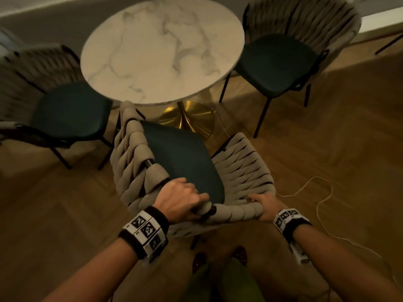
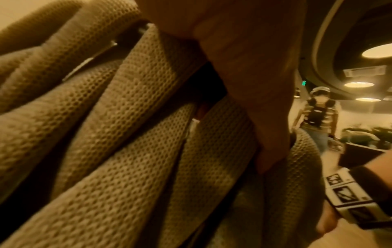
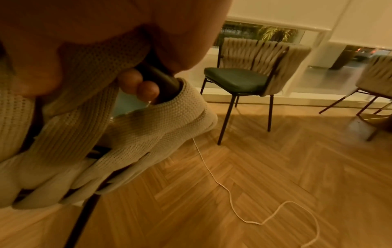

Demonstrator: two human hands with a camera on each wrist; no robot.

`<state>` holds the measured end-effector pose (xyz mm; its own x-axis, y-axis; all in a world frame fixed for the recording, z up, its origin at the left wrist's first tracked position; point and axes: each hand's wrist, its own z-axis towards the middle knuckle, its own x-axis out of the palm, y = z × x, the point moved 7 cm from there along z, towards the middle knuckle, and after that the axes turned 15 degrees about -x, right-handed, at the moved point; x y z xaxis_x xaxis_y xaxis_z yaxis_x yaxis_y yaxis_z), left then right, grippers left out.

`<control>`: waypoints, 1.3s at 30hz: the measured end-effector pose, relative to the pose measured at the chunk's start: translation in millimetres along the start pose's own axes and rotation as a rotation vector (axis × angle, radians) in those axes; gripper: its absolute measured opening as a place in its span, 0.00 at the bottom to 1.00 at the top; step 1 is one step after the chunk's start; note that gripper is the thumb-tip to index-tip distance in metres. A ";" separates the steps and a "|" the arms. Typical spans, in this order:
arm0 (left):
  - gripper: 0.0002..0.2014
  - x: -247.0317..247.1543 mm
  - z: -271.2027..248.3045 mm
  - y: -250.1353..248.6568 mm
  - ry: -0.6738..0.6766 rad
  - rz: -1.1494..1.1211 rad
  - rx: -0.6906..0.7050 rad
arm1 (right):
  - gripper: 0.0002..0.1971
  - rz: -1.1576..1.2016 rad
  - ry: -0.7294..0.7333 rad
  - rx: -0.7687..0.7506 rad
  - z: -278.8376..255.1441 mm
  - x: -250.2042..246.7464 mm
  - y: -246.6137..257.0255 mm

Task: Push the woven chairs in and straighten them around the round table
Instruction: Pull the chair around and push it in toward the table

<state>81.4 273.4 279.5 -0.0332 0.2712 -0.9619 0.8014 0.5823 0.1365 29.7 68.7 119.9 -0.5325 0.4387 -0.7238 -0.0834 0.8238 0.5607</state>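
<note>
Both the left hand (image 1: 182, 198) and right hand (image 1: 265, 204) clamp the beige woven-back, green-seated chair (image 1: 181, 158) by its padded top rail, a firm hold on a stiff, likely light metal frame.

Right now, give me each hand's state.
Left hand: gripping the near chair's backrest rail.
Right hand: gripping the same rail, fingers curled under.
</note>
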 end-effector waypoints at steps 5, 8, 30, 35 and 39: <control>0.18 -1.2 -43.9 19.7 -0.099 -0.052 -0.037 | 0.24 -0.160 0.052 -0.047 9.2 5.2 26.4; 0.19 10.9 -78.3 24.3 -0.139 -0.079 -0.073 | 0.25 -0.254 0.094 -0.094 12.0 9.9 51.6; 0.16 137.3 -158.5 81.2 0.027 -0.169 -0.309 | 0.15 -0.630 0.182 -0.181 9.3 15.9 160.3; 0.24 157.7 -160.6 81.8 0.139 -0.171 -0.365 | 0.15 -0.602 0.221 -0.175 16.5 45.0 164.2; 0.31 180.4 -170.5 77.3 0.183 -0.222 -0.422 | 0.18 -0.558 0.249 -0.198 17.1 74.2 162.6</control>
<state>35.5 498.0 156.8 -0.3099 0.2137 -0.9264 0.4535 0.8897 0.0535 -9.0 241.3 150.5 -0.5418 -0.1528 -0.8265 -0.5459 0.8117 0.2078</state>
